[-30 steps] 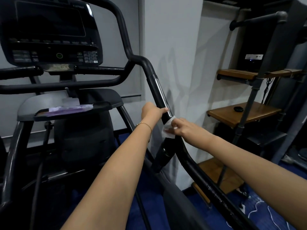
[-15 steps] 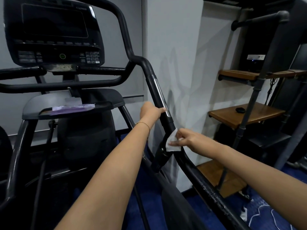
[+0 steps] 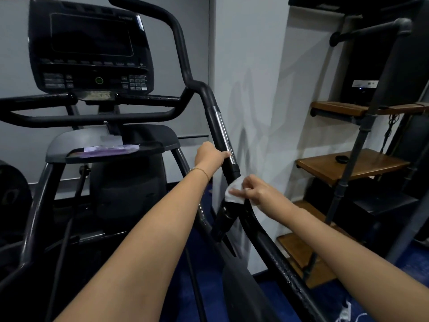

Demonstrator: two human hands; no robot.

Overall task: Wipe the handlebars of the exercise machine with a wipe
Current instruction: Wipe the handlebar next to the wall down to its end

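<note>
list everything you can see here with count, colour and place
black tubular handlebar: one, black with a silver strip, centre-right
white crumpled wipe: one, white, on the handlebar below the silver strip
black console with dark screen: one, black, upper left
grey plastic tray: one, grey, under the console
purple flat packet: one, purple, lying on the tray
brown wooden shelves: three, brown, on a dark pipe frame at right
small black round object: one, black, on the middle shelf
thin gold bracelet: one, gold, left wrist
left hand: one, gripping the handlebar above the wipe
right hand: one, holding the wipe to the handlebar
</note>
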